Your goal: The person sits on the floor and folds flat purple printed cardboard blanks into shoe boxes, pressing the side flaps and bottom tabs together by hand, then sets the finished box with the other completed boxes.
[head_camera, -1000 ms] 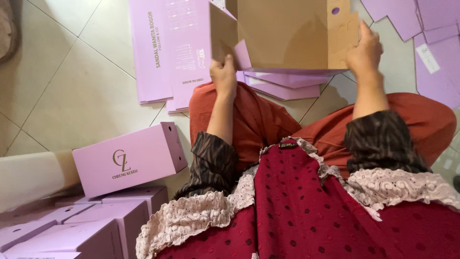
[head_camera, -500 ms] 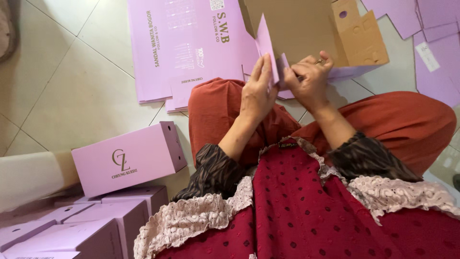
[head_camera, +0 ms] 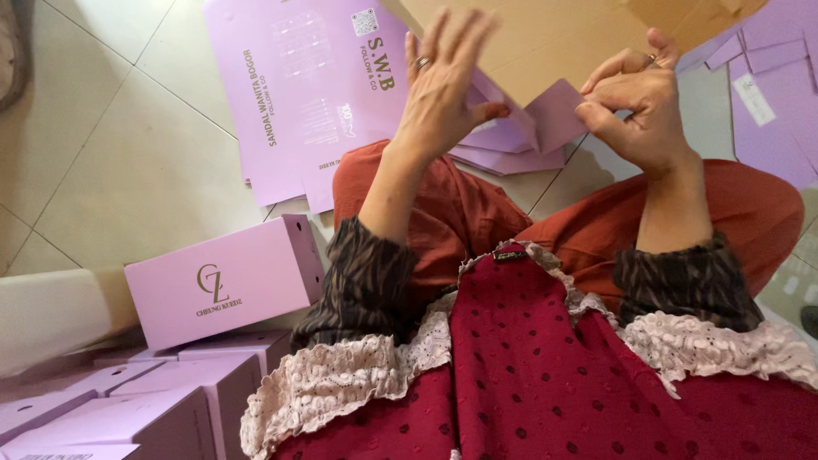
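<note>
Since half a second ago the left hand (head_camera: 443,98) has let go, fingers spread against the cardboard sheet (head_camera: 545,43). Right hand (head_camera: 635,106) pinches its purple flap (head_camera: 554,115), above the knees: light, stiff, best gripped beside the crease.

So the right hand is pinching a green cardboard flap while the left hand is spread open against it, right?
Not quite: in the head view the flap is lilac, not green. The right hand does pinch it, and the left hand is spread open against it.
</note>
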